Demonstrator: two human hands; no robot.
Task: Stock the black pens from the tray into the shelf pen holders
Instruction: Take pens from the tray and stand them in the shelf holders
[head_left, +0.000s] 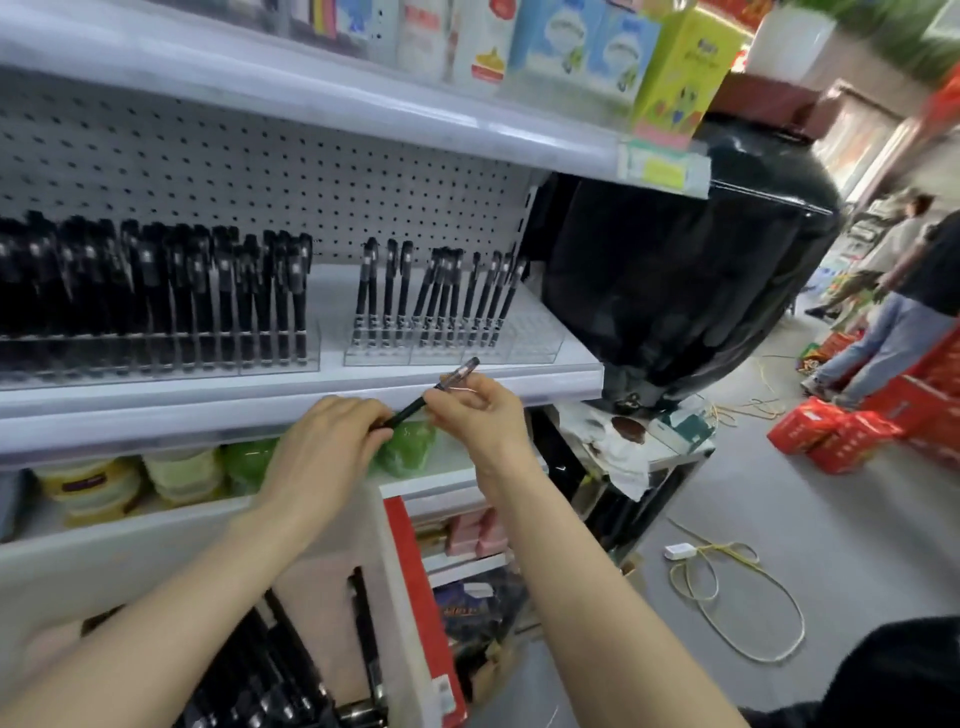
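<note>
A black pen (415, 408) is held tilted between both hands just below the shelf's front edge. My left hand (324, 449) grips its lower end and my right hand (475, 410) pinches its upper part, with the clear cap end sticking up past the fingers. On the shelf, the clear pen holder (452, 353) on the right holds several upright black pens and has bare slots at its right end. A fuller holder (156, 358) stands to the left. The white tray (400, 597) at the bottom holds more black pens (270, 670).
A large black wrapped object (675, 270) stands right of the shelf end. Green and yellow containers (171, 475) fill the lower shelf. Red boxes (836, 431), a yellow cord (737, 597) and standing people (898, 306) occupy the aisle floor to the right.
</note>
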